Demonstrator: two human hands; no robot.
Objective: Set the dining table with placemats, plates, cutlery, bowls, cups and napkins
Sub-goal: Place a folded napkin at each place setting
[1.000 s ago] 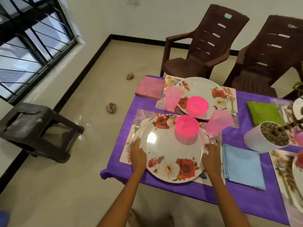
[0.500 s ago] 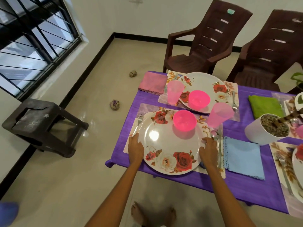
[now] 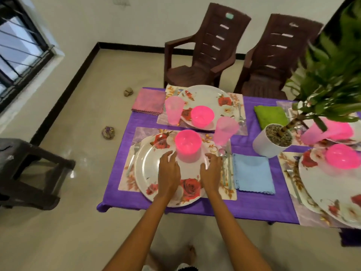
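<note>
Both hands point(image 3: 169, 173) point(image 3: 212, 172) hover spread, empty, flanking the pink bowl point(image 3: 188, 142); a cup point(image 3: 225, 133) stands just beside.

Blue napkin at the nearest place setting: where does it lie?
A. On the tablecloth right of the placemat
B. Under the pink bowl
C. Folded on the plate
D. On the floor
A: the blue napkin lies flat on the purple tablecloth, just right of the placemat.

Glossy floral plate point(image 3: 156, 173), translucent pink plastic bowl point(image 3: 188, 142), soft blue cloth napkin point(image 3: 253, 174), shiny metal fork point(image 3: 133, 157).
</note>
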